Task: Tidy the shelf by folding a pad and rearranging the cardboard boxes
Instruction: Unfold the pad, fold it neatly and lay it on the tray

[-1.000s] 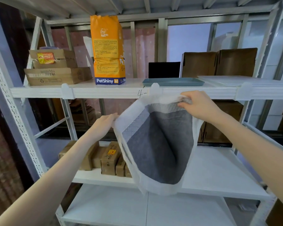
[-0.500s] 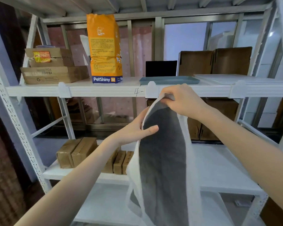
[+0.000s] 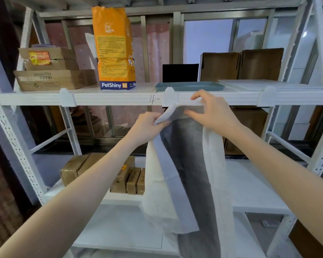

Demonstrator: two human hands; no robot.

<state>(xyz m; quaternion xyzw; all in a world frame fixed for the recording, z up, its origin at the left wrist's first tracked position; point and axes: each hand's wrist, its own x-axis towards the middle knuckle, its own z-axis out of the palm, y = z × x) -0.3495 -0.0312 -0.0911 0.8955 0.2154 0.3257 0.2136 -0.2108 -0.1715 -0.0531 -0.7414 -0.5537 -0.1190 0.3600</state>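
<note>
Both hands hold the pad [image 3: 190, 164] up in front of the white metal shelf [image 3: 110, 98], just below the front edge of its upper board. The left hand [image 3: 147, 127] pinches the pad's top left corner, fingers curled round the white border. The right hand [image 3: 213, 112] grips the top edge just to the right, thumb and fingers closed on the grey and white material. The pad hangs down from both hands as a long, narrow drape, dark grey in the middle with white borders, partly doubled over on its left side.

On the upper board, two flat cardboard boxes [image 3: 52, 71] are stacked at the left end. Right of them stands an orange PetShiny bag [image 3: 114, 49], then a blue-grey tray [image 3: 189, 86] directly above the hands, and a white tray [image 3: 272, 83] further right. Behind the trays stand a black panel [image 3: 180, 72] and two brown upright boxes [image 3: 241, 64].

On the lower board, left of the hanging pad, a row of small brown cardboard boxes [image 3: 104, 174] lies partly hidden behind the left forearm.
</note>
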